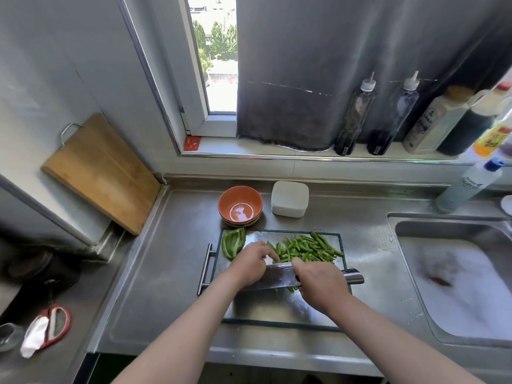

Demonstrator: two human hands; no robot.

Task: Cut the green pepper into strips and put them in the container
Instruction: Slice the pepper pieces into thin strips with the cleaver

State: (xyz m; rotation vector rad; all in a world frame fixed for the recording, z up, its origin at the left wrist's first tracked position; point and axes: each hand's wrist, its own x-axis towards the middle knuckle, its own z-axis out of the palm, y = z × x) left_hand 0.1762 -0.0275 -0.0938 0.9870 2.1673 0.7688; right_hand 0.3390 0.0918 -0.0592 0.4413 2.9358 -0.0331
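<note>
A steel cutting board (279, 309) lies on the counter. Several green pepper strips (307, 247) are heaped at its far right. An uncut green pepper piece (232, 243) lies at its far left corner. My right hand (322, 284) grips the handle of a cleaver (274, 277), whose blade lies across the board. My left hand (250, 263) sits with curled fingers against the blade, over pepper that it hides. A white square container (289, 198) stands behind the board.
An orange bowl (240, 206) sits left of the container. A sink (457, 275) with foamy water lies to the right. Bottles (393, 117) line the windowsill. A wooden board (99, 173) leans on the left wall; red scissors (52, 324) lie at lower left.
</note>
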